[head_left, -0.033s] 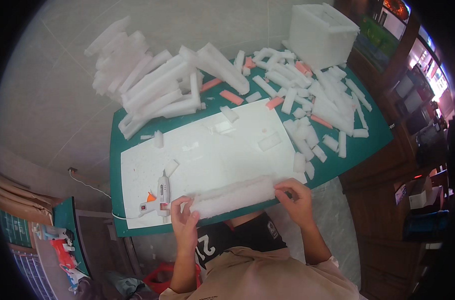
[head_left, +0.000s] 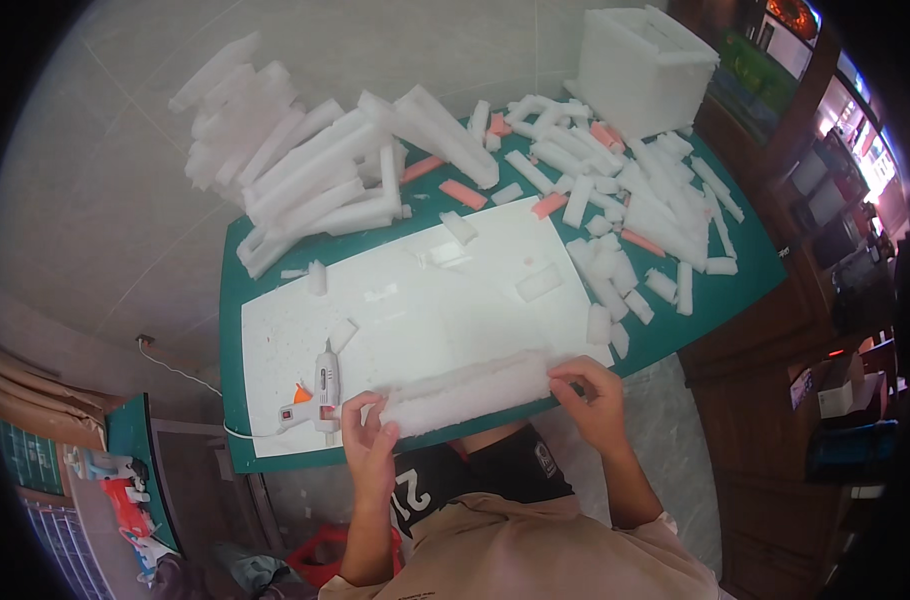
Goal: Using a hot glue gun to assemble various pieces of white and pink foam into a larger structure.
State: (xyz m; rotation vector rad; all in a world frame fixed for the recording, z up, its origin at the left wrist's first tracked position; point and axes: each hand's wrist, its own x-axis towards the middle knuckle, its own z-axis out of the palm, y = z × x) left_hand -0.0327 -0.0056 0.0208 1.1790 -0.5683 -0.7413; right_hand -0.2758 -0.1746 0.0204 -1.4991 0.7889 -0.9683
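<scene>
A long white foam strip [head_left: 470, 392] lies across the near edge of the white board [head_left: 425, 310]. My left hand [head_left: 369, 432] grips its left end, thumb on the near side and fingers curled at the end. At the right end, the thumb and fingers of my right hand [head_left: 587, 395] pinch the strip. Just beyond my left hand rests a white hot glue gun [head_left: 325, 390] with an orange trigger, its nozzle pointing away from me. A small foam piece [head_left: 343, 334] lies by the nozzle.
Long foam bars [head_left: 315, 165] are heaped at the far left of the green table [head_left: 232, 350]. Many short foam offcuts [head_left: 605, 270] and several pink pieces [head_left: 463, 194] lie at the right. A white foam box [head_left: 645, 75] stands at the far right corner. The glue gun's cord [head_left: 237, 434] runs off leftward.
</scene>
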